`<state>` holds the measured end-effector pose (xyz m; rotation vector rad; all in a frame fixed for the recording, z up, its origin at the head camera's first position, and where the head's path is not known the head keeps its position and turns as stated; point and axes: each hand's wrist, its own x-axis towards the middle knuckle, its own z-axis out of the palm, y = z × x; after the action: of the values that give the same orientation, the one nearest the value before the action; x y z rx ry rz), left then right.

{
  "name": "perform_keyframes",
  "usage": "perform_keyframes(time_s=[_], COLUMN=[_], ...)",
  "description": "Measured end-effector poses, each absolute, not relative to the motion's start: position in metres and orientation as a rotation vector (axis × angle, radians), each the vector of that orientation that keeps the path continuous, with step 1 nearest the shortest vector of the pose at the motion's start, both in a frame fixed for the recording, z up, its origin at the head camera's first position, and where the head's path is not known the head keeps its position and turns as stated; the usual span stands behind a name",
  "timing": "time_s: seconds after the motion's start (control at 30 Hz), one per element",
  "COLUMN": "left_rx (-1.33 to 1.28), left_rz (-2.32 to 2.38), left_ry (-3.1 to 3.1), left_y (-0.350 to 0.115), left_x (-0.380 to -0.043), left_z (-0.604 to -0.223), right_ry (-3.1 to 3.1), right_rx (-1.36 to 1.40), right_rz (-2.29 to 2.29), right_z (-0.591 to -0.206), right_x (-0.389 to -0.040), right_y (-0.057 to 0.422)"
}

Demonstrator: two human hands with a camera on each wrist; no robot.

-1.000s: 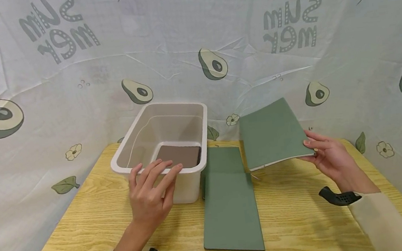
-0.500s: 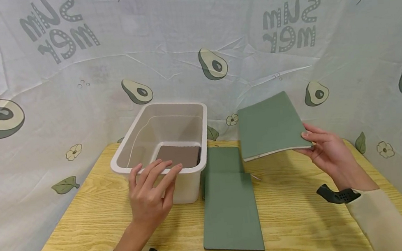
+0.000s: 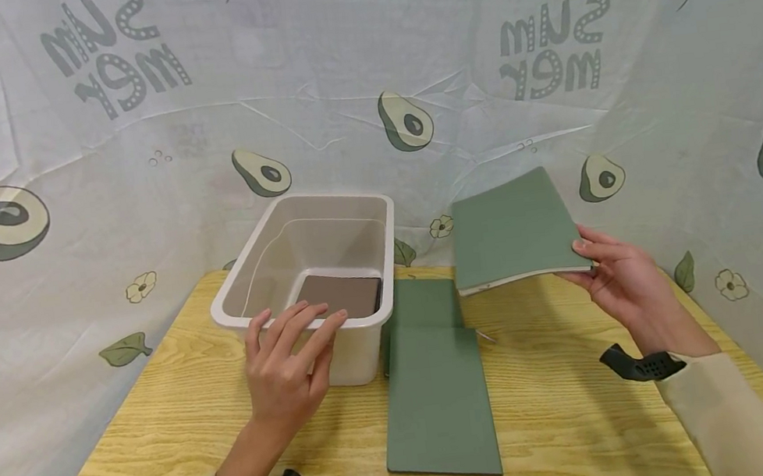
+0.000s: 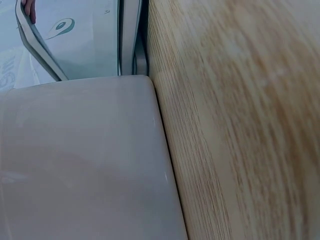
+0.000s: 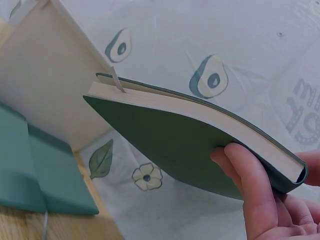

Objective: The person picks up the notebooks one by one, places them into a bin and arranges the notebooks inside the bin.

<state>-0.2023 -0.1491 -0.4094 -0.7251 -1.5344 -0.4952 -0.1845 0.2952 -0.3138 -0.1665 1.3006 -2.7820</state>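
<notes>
My right hand (image 3: 623,285) pinches the edge of a green softcover notebook (image 3: 515,230), thumb on top and fingers underneath, holding it up over the table. In the right wrist view its cream pages (image 5: 200,117) and a pale ribbon bookmark (image 5: 118,80) show between the covers. My left hand (image 3: 286,367) rests its spread fingers on the near rim of a beige plastic bin (image 3: 360,358). A brown-covered book (image 3: 339,296) lies flat on the bin's floor. Right of the bin, one green notebook (image 3: 439,404) overlaps another green notebook (image 3: 426,300) on the table.
The wooden table (image 3: 551,423) ends at a hanging cloth (image 3: 314,81) printed with avocados, close behind the bin. A thin pale ribbon (image 3: 485,336) sticks out from the lying notebooks. Each wrist wears a black strap mount (image 3: 643,364).
My right hand has raised the notebook a little, uncovering more of the notebooks lying below it. The left hand and the bin stay in place.
</notes>
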Motion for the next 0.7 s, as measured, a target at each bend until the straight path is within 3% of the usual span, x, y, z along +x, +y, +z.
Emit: perform_keyframes(time_s=[0.7], left_rx=[-0.715], left_rz=[-0.499], left_ry=[-1.558], left_y=[-0.148], left_x=[-0.203], left_z=[-0.41], right_ry=[1.293], right_rx=[-0.15], right_rz=[-2.822], right_z=[-0.287], right_x=[-0.185], right_y=[0.272])
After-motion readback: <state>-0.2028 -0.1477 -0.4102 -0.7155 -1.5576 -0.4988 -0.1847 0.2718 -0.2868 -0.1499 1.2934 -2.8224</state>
